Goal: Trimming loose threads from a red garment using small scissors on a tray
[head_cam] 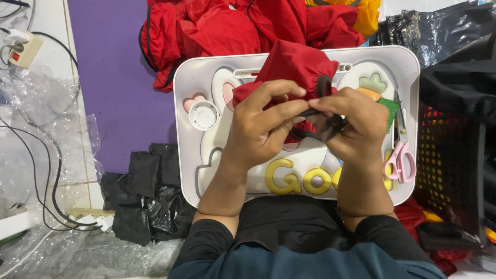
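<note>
My left hand [263, 126] and my right hand [351, 121] meet over a white lap tray [191, 77] with a cartoon rabbit design. Together they pinch a red fabric item [294, 62] with a black strap or cord [324, 88] looping out of it. The fingers of both hands are closed on the strap and cloth at the middle of the tray. Part of the fabric is hidden behind my hands.
Pink-handled scissors [400, 163] lie at the tray's right edge. More red fabric [232, 23] is piled behind the tray. Black plastic bags [147, 199] sit at the left, a black perforated basket [454, 165] at the right, and cables with a power strip [20, 49] at far left.
</note>
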